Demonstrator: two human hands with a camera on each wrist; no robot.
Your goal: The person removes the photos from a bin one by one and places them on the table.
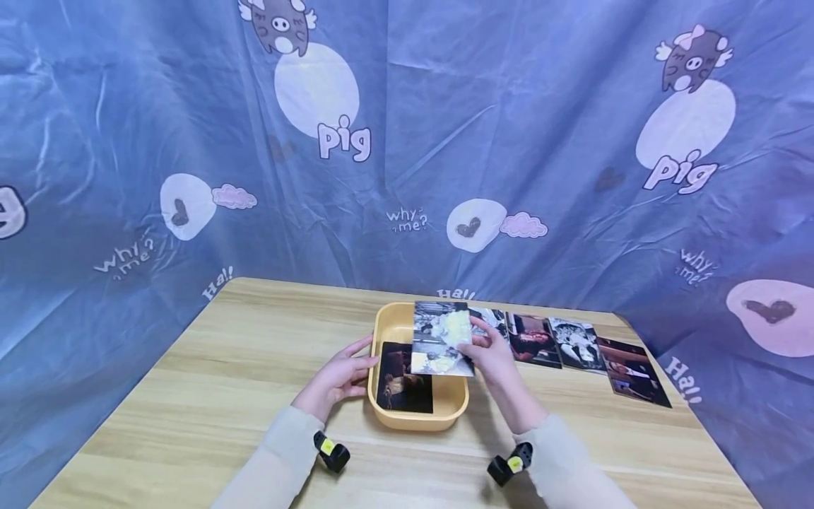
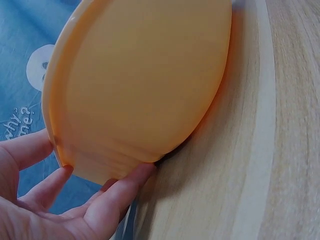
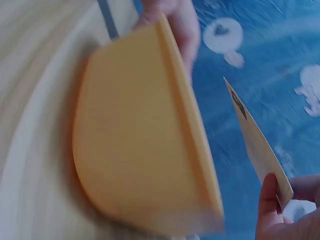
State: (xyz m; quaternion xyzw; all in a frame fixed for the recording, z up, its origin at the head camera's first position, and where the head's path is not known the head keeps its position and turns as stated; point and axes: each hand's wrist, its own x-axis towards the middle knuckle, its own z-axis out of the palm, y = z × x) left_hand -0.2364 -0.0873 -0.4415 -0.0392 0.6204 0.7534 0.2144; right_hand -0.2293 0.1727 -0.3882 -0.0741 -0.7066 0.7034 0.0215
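My right hand (image 1: 498, 359) pinches a black-and-white photo (image 1: 439, 338) by its right edge and holds it over the right part of a yellow plastic bin (image 1: 416, 423). In the right wrist view the photo (image 3: 260, 150) shows nearly edge-on, thumb and fingers on either face. Against the bin's left side rests my left hand (image 1: 335, 376), its fingers spread. In the left wrist view, its fingertips (image 2: 142, 172) touch the outer wall, from near the rim to low down. Inside the bin lies a dark photo (image 1: 403, 382), partly covered by the held one.
Right of the bin, a row of photos runs along the wooden table's (image 1: 254, 367) back: a black-and-white one (image 1: 490, 322) partly behind my right hand, a dark reddish one (image 1: 533, 339), another black-and-white one (image 1: 577, 344) and a dark one (image 1: 632, 371). A blue patterned curtain (image 1: 420, 141) hangs behind.
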